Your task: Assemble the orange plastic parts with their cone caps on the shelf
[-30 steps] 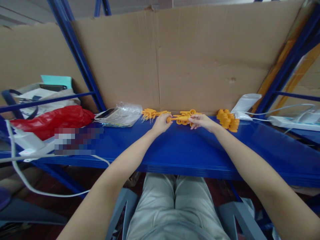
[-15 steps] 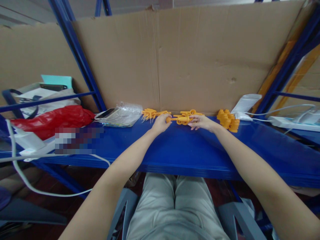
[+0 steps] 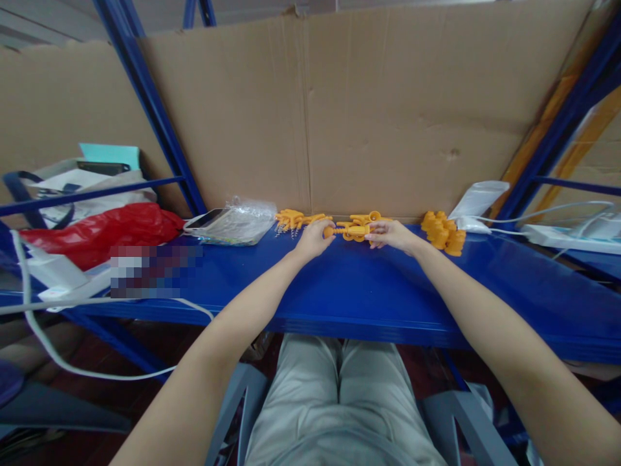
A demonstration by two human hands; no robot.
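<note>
My left hand (image 3: 313,239) pinches the round end of an orange plastic threaded rod (image 3: 338,231) near the back of the blue shelf. The rod points right and meets an orange plastic body (image 3: 358,231), which the fingers of my right hand (image 3: 392,235) grip from the other side. How far the rod sits inside the body cannot be made out. Behind my hands lie more orange plastic parts (image 3: 373,217). Left of them is a pile of orange pieces with metal coils (image 3: 291,221). A cluster of chunky orange pieces (image 3: 442,233) sits right of my right hand.
A clear plastic bag (image 3: 250,220) and a phone-like item (image 3: 211,220) lie left on the blue shelf (image 3: 339,285). Farther left are a red bag (image 3: 111,233) and a white cable (image 3: 63,367). A cardboard panel (image 3: 378,116) closes the back. A white pouch (image 3: 480,197) stands right.
My hands stay in nearly the same place with the orange rod and body between them. My right fingers have shifted slightly on the body.
</note>
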